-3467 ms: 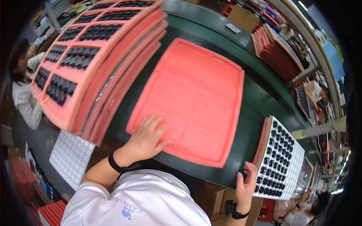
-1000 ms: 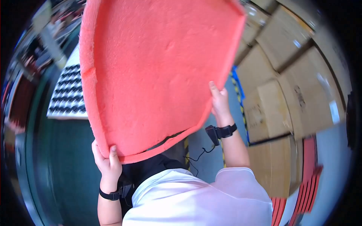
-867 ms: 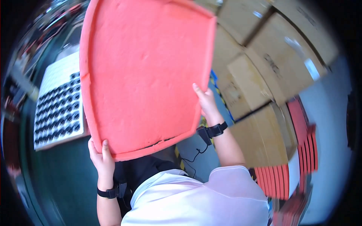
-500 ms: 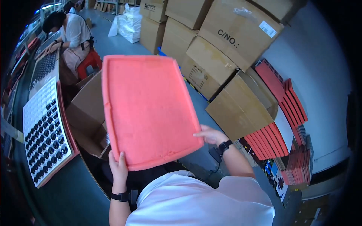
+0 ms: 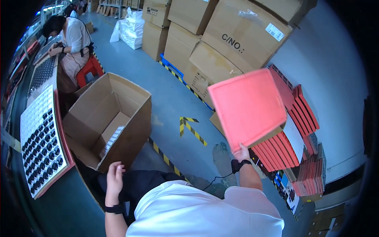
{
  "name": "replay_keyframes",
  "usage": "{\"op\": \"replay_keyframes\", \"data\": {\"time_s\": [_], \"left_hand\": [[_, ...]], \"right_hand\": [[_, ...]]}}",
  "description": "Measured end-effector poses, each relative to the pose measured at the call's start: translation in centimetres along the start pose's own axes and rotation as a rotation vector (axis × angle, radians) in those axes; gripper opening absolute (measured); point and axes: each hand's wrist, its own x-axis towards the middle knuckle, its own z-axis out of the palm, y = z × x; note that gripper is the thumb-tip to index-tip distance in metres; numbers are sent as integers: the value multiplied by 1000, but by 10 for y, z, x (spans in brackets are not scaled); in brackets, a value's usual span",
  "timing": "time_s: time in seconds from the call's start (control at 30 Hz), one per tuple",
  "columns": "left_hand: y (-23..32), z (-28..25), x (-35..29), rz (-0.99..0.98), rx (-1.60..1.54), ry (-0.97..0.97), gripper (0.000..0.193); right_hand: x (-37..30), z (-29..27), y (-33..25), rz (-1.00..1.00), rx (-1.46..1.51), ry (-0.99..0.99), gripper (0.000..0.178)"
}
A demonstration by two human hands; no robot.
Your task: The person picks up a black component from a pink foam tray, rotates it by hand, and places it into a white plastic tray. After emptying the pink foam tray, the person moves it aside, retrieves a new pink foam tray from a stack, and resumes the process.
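Out to my right, a pink foam tray (image 5: pixel 248 106) with a raised rim hangs tilted in the air. My right hand (image 5: pixel 241 153) grips it by its near lower corner, so the fingers are partly hidden. My left hand (image 5: pixel 115 177) is raised above my lap with loosely bent fingers and nothing in it. Just beyond it stands an open cardboard box (image 5: pixel 136 114) with a small white tray piece (image 5: pixel 113 139) inside. On the green bench at left lies a white tray (image 5: pixel 43 146), partly filled with black round parts, on a pink backing.
Stacked pink trays (image 5: pixel 276 152) stand at right beside more piles against the wall. Large cartons (image 5: pixel 237 35) rise behind them. A person (image 5: pixel 77 37) sits on a red stool (image 5: pixel 90 67) at the bench (image 5: pixel 67 205). Striped tape (image 5: pixel 167 160) marks the floor.
The pink tray has swung from in front of me to the right, carried by my right hand alone. My left hand has let go of it. The cardboard box has come into view.
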Motion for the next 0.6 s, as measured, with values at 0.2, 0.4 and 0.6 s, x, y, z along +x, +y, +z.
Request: {"op": "replay_keyframes", "data": {"time_s": [0.2, 0.4, 0.6], "left_hand": [[-50, -23, 16, -107, 40, 84, 23], [-91, -61, 15, -312, 69, 160, 21], [-106, -82, 7, -420, -147, 263, 20]], "right_hand": [[76, -84, -81, -329, 36, 166, 35], [89, -72, -199, -640, -76, 192, 49], [73, -15, -232, -589, 57, 427, 75]]}}
